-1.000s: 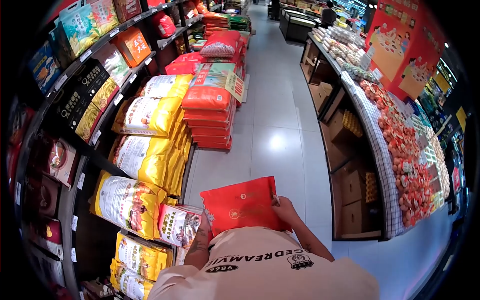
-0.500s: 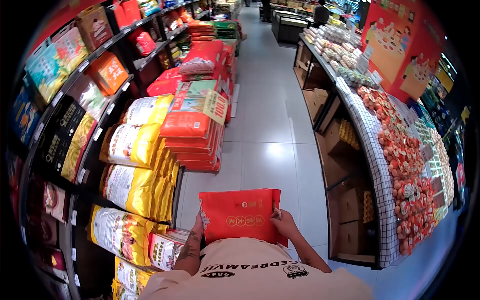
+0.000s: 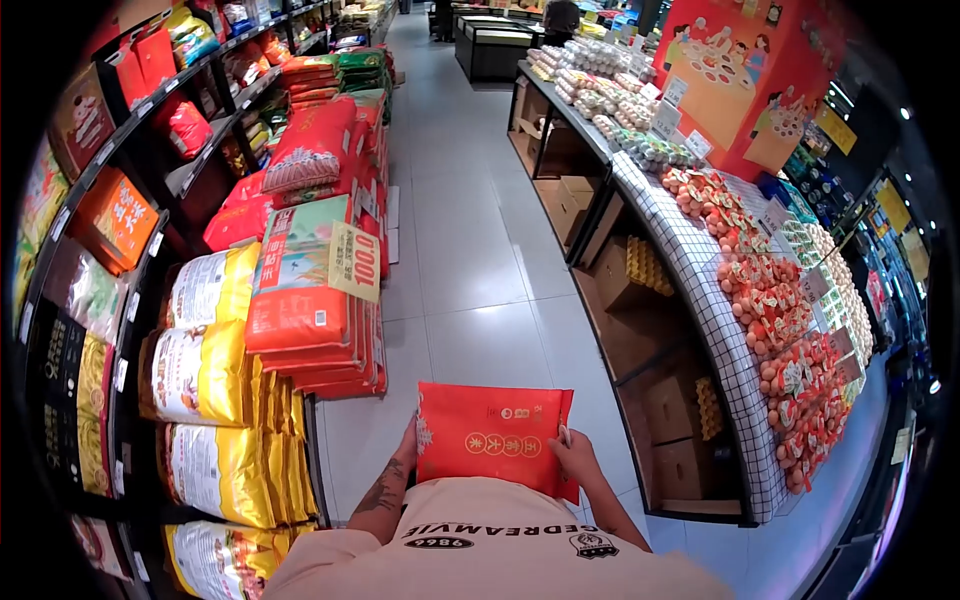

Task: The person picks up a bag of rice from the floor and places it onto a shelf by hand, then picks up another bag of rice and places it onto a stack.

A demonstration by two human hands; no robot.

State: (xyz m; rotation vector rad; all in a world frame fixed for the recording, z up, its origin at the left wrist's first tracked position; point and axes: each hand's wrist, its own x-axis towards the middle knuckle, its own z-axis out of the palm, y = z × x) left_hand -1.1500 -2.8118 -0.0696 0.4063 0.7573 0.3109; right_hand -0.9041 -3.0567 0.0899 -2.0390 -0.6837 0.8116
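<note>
A red bag of rice [image 3: 497, 435] with gold round characters is held flat in front of my shirt, at waist height. My left hand [image 3: 408, 447] grips its left edge, with most of the fingers hidden behind or under the bag. On the other side my right hand [image 3: 574, 455] is closed on the right edge, thumb on top near the corner. The bag's lower edge rests close against the pale printed shirt [image 3: 500, 540].
Stacked red rice bags [image 3: 310, 310] and yellow sacks [image 3: 205, 375] line the left, before packed shelves [image 3: 150, 110]. To the right, a checked-cloth counter [image 3: 690, 300] carries netted eggs [image 3: 760, 300], with cardboard boxes [image 3: 675, 410] beneath. A tiled aisle [image 3: 470, 240] runs ahead between them.
The view has shifted: the aisle, the stacks and the counter sit further left in the picture, and the near red stack looks larger. Both hands still hold the rice bag at the waist.
</note>
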